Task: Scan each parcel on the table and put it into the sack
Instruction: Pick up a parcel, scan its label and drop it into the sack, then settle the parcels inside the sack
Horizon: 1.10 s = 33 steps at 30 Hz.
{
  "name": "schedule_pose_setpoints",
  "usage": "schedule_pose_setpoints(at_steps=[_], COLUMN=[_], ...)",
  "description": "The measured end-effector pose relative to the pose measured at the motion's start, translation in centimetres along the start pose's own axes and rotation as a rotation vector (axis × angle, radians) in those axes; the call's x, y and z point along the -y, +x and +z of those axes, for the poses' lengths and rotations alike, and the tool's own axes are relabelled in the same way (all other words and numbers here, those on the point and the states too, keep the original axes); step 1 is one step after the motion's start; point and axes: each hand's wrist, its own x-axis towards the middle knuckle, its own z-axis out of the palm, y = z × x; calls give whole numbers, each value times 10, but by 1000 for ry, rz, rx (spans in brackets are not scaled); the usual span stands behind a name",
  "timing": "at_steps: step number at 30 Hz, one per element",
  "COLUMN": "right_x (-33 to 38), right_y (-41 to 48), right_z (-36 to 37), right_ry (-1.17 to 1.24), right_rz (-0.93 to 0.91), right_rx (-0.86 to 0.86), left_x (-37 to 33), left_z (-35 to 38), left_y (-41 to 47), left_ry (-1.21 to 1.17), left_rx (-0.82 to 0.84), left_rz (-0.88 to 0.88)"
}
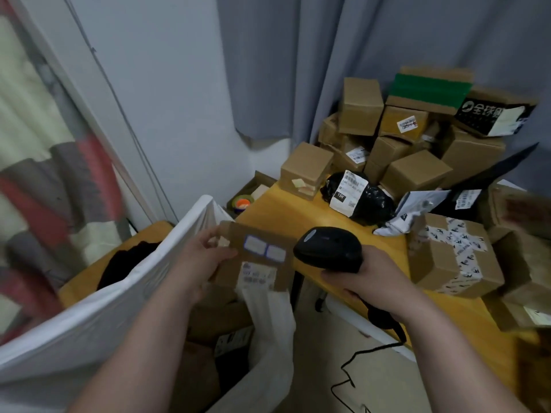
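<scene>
My left hand [199, 259] grips a flat brown cardboard parcel [262, 263] with white labels, held above the open mouth of the white sack [119, 308]. My right hand [362, 283] grips a black handheld scanner [329, 248], whose head sits just right of the parcel. Several brown boxes lie inside the sack. Piled on the yellow table [286, 211] are several cardboard boxes [417, 174], a black poly bag [362, 199] with a white label, and a taped box [453, 253].
The scanner's black cable [357, 362] trails to the floor between sack and table. A tape roll [243, 201] sits in a box at the table's far left. Grey curtains hang behind the pile. A second yellow surface [140, 242] lies behind the sack.
</scene>
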Motion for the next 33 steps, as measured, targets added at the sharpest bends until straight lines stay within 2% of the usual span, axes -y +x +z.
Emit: schedule_pose_setpoints(at_steps=[3, 6, 7, 12, 15, 22, 27, 33], right_x=[-1, -2, -2, -16, -34, -109, -141, -166], right_y=[9, 17, 19, 30, 36, 63, 86, 101], right_z=[20, 37, 41, 53, 49, 15, 4, 11], right_ry=[-13, -29, -33, -41, -61, -190, -301, -360], right_rz=[54, 102, 111, 142, 180, 414, 530, 437], right_rx=[59, 106, 117, 115, 83, -68, -181, -211], left_x=[17, 36, 40, 42, 43, 53, 67, 95], left_z=[-22, -35, -37, -29, -15, 39, 77, 92], left_y=[-1, 4, 6, 8, 17, 24, 13, 0], left_ry=[367, 914, 983, 1017, 929, 869, 816, 774], left_rx=[-33, -70, -81, 55, 110, 203, 187, 76], left_rz=[-30, -6, -1, 55, 37, 45, 63, -13])
